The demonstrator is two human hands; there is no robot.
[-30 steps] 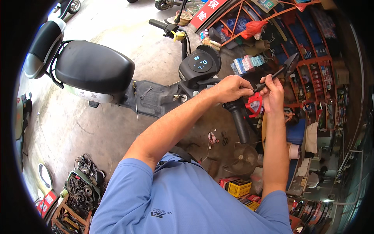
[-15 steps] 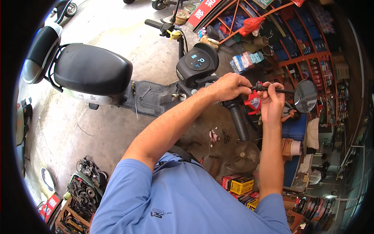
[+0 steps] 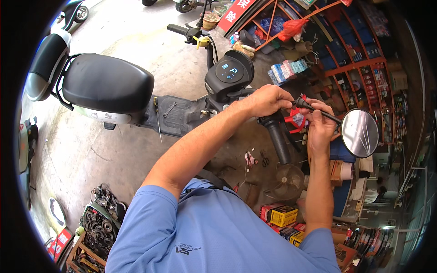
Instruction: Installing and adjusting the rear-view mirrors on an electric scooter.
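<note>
My right hand (image 3: 321, 126) has its fingers wrapped round the black stem (image 3: 325, 113) of a round rear-view mirror (image 3: 359, 133). The mirror's glass faces up, off to the right of that hand. At the stem's other end, my left hand (image 3: 272, 101) is closed in a pinch above the handlebar; what its fingertips hold is hidden. Below my left hand, the black handlebar grip (image 3: 278, 141) of an electric scooter points toward me. The scooter's lit round display (image 3: 229, 70) is just left of that hand.
The scooter's black seat (image 3: 107, 84) stands at the left, with a wrench (image 3: 170, 108) and a screwdriver (image 3: 158, 119) on the footboard (image 3: 177, 120). Orange shelving (image 3: 355, 68) fills the right side. Pliers (image 3: 250, 159) and a fan (image 3: 287, 179) are on the floor. Scrap parts (image 3: 102, 218) lie heaped lower left.
The mirror has swung nearer to me and its glass has tilted up. My right hand has shifted slightly with the stem. My left hand has hardly moved.
</note>
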